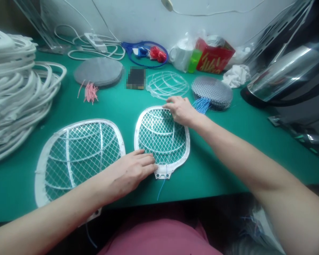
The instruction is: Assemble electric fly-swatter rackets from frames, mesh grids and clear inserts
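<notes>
A white mosquito-racket head [135, 136] lies on the green table in front of me, with metal mesh and curved ribs inside its rim. My left hand [131, 171] grips its lower left rim, fingers bent over the edge. At the top right, my right hand [180, 110] closes on the same rim, its fingertips at the upper edge. A blue wire [161, 189] trails from the tab at the bottom. Beneath my left forearm is a second, similar racket head [39, 180], partly covered and reaching over the table's front edge.
White racket frames [10, 92] are piled at the left. Behind lie a stack of grey mesh discs [98, 71], pink wires [90, 92], clear ribbed guards [168, 85], more mesh discs [212, 91] and blue wires [202, 105]. A metal kettle [279, 78] stands at the right.
</notes>
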Action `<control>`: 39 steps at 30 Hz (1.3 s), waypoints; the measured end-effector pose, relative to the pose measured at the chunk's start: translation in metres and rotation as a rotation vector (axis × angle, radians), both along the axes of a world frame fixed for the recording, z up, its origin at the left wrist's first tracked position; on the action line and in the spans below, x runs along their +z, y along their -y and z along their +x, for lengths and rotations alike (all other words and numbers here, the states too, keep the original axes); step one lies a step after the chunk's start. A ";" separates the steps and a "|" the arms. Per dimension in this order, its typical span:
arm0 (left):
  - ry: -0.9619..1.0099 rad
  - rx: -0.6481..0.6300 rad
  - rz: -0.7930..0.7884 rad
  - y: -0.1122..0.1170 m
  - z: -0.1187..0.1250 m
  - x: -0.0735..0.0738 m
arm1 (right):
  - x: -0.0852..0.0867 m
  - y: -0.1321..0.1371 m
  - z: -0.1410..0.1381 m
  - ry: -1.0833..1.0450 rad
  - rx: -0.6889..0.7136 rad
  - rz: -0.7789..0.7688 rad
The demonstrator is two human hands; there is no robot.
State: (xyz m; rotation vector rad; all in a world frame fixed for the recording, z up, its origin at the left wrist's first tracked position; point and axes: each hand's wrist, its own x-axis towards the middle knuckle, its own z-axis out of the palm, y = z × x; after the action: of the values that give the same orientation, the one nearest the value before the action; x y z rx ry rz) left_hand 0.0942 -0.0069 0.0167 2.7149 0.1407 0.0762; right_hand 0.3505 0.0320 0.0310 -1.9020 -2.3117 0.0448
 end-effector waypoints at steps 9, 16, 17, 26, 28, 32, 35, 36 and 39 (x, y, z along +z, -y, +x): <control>0.048 -0.018 0.026 -0.009 0.000 -0.002 | 0.013 0.123 -0.049 -0.248 0.528 -0.299; 0.070 -0.043 0.041 -0.009 -0.001 0.000 | 0.001 0.133 -0.042 -0.119 0.515 -0.175; 0.062 -0.056 0.049 -0.009 -0.002 0.000 | 0.002 0.134 -0.043 -0.094 0.506 -0.167; 0.024 -0.104 0.083 -0.009 -0.003 0.002 | -0.001 0.143 -0.051 -0.137 0.460 -0.185; -0.005 -0.099 0.080 -0.010 -0.003 0.004 | -0.002 0.142 -0.049 -0.150 0.464 -0.184; -0.035 -0.110 0.070 -0.012 -0.002 0.006 | -0.003 0.142 -0.051 -0.120 0.462 -0.206; -0.043 -0.100 0.100 -0.008 -0.004 0.005 | 0.001 0.146 -0.056 -0.080 0.431 -0.202; -0.051 -0.064 0.130 -0.006 -0.005 0.005 | 0.002 0.147 -0.057 -0.058 0.417 -0.195; -0.067 0.064 0.208 0.001 -0.010 0.002 | 0.004 0.150 -0.057 -0.019 0.370 -0.182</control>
State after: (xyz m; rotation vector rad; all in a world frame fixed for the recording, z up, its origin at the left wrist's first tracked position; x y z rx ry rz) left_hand 0.0844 -0.0083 0.0192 2.9221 0.2522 0.0193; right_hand 0.2937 -0.1178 0.0351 -1.5061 -2.6932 0.3211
